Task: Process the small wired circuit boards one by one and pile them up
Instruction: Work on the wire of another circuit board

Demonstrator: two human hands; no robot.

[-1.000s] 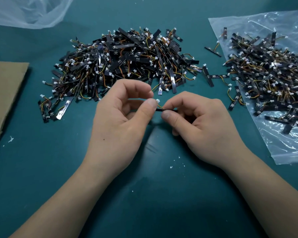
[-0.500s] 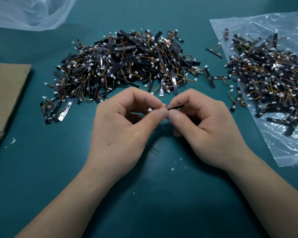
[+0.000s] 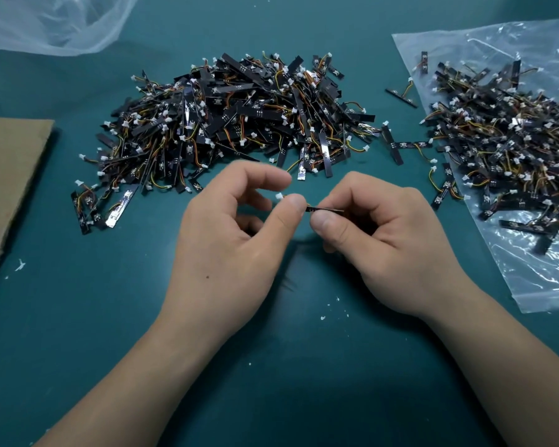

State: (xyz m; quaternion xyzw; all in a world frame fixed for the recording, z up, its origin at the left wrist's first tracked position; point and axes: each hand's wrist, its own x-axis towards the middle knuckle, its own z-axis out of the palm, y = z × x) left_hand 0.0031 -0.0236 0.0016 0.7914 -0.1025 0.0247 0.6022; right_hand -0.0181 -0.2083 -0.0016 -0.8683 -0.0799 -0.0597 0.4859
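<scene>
Hands meet over the middle of the green worktop [image 3: 288, 391]. The right hand [image 3: 391, 250] pinches a thin black circuit board [image 3: 328, 210] between thumb and forefinger, edge-on to the camera. The left hand [image 3: 226, 243] is curled, its thumb tip at the board's wired end just beside a white connector [image 3: 279, 196]. Its forefinger is lifted and blurred, and whether a finger behind the thumb grips the wire cannot be told. The big pile [image 3: 239, 124] of boards lies just beyond the fingers, with only a narrow strip of worktop between. A second pile [image 3: 504, 146] sits to the right on a clear plastic bag [image 3: 546, 282], whose near corner lies close to the right forearm. A few stray boards [image 3: 397, 145] lie between the two piles. Worktop shows widest around the wrists and forearms, flecked with white crumbs [image 3: 322, 317]. Cardboard [image 3: 10, 175] is cut off by the left edge, the bag by the right edge, and a crumpled plastic sheet [image 3: 46, 24] by the top corner. Both forearms run out at the bottom. The held board's face is too thin to read.
</scene>
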